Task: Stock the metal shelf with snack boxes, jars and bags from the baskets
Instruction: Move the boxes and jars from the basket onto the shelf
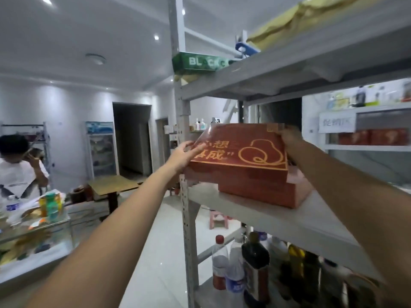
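The left hand [184, 155] holds the left edge of a red box [240, 152], fingers curled over it; the right hand [289, 136] grips its far right corner. The box sits mid-frame, tilted, over a second red box [266, 192] that lies on the middle board of the shelf [278, 221]; whether the two touch I cannot tell. Stocking looks partly done: one box is placed, this one seems about to be stacked on it, and much of that board to the right of the stack is bare. The baskets are out of view, so how much remains is unclear. Around it: a person [15, 165] and a cluttered worktop [37, 261] at the left of the frame, a green box [200, 63] on the tier above, bottles [244, 263] on the tier below. The shelf's post [186, 218] stands just under the left hand, and the upper tier hangs low over the stack
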